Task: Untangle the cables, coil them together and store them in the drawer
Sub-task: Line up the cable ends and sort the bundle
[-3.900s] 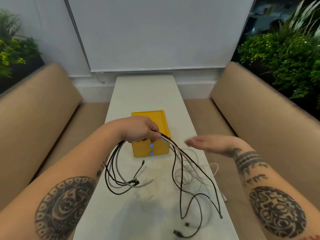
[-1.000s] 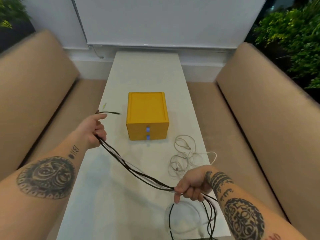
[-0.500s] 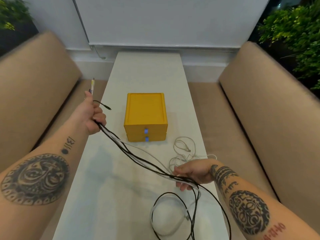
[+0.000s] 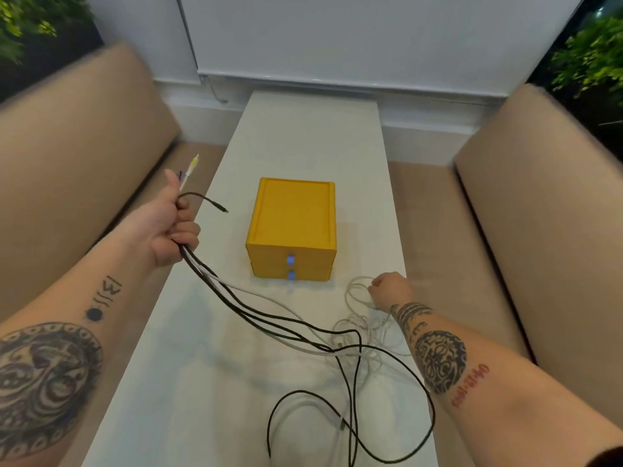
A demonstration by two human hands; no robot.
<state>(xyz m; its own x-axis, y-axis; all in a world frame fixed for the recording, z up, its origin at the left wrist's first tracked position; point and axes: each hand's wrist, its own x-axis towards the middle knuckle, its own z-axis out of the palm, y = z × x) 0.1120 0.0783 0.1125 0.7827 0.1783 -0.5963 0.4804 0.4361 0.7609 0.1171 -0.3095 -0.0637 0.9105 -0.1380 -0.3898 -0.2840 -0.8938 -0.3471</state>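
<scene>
While fast in left hand (image 4: 170,227), dark cables (image 4: 256,318); right hand (image 4: 387,289) tight on white cables (image 4: 350,292), yellow drawers (image 4: 291,214) between.

A long white table (image 4: 303,129) is seen running away toward 12 o'clock. A yellow drawer box (image 4: 292,214) with 2 blue pulls (image 4: 290,259) is set near its middle. At 4 o'clock from the box, a loose tangle of white cables (image 4: 360,328) is spread by the right edge. At 5 o'clock, toward the near end, loops of black cables (image 4: 350,399) are laid.
</scene>
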